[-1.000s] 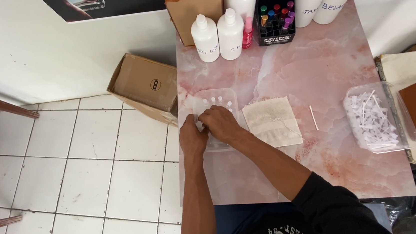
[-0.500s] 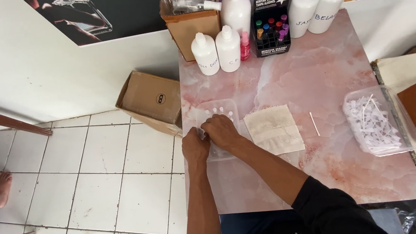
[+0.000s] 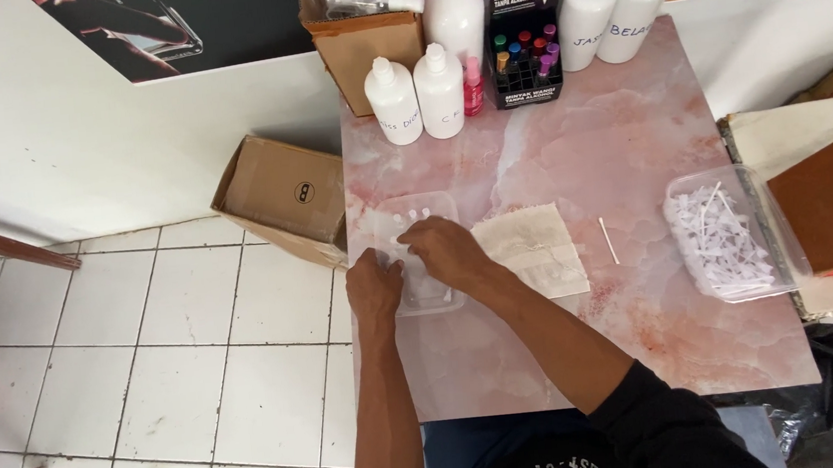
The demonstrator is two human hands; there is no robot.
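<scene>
While both hands sit on the one clear plastic tray point(image 3: 429, 298) near the pink table's point(image 3: 646, 334) left edge, left hand point(image 3: 374, 290) pinches its rim and right hand point(image 3: 446, 249) presses inside, grip unclear. Five white bottles, one paper sheet point(image 3: 534, 251), one stick point(image 3: 608, 240).

Bright, even daylight; soft shadows; sharp focus; slight wide-angle bending at edges.

One head camera looks steeply down, fairly near, onto the pink table point(image 3: 630, 145).
</scene>
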